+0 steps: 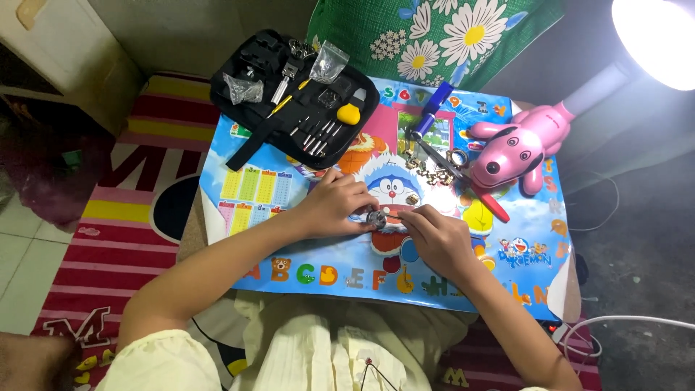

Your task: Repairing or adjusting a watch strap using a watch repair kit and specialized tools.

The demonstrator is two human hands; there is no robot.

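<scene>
Just below the cartoon cat face (391, 190) on the mat, small round metal watch case (376, 219) sits pinched between left hand (334, 206) fingertips, right hand (438, 239) fingers closing narrow on it from the right, both equally near.

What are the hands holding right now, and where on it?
Both hands, left hand and right hand, pinch a small round metal watch case at its sides; the exact grip is too small to tell.

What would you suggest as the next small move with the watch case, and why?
Probably keep the left hand steadying the small round watch case while the right hand reaches for a fine tool from the open black tool kit. Both hands pinch the case, and neither visibly holds a tool.
</scene>
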